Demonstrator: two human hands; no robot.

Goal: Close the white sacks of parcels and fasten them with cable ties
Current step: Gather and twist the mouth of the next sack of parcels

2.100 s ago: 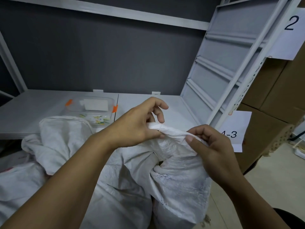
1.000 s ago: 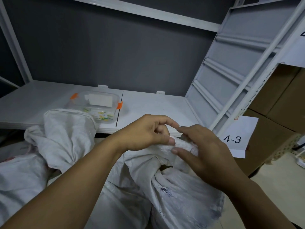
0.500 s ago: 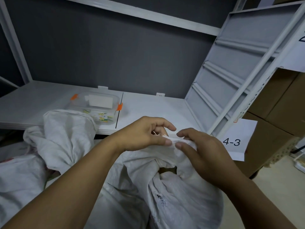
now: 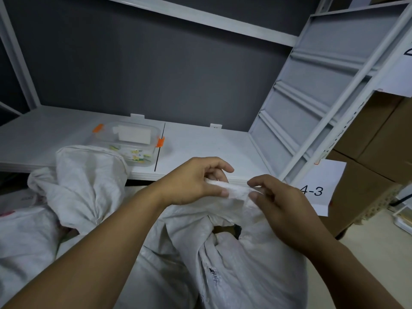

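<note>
Above the white sack's [image 4: 245, 264] gaping mouth [image 4: 225, 228], its bunched top edge [image 4: 236, 189] runs crosswise, pinched by the fingers [image 4: 219, 192] of the left hand [image 4: 191, 181] and right hand [image 4: 283, 204] alike.

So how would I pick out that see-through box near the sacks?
Find the long white shelf running along the dark grey wall. On it, just behind the crumpled white sack on the left, sits a clear plastic box. Unlike everything white around it, it is see-through, with orange clips at two ends and small colourful bits inside.
</note>
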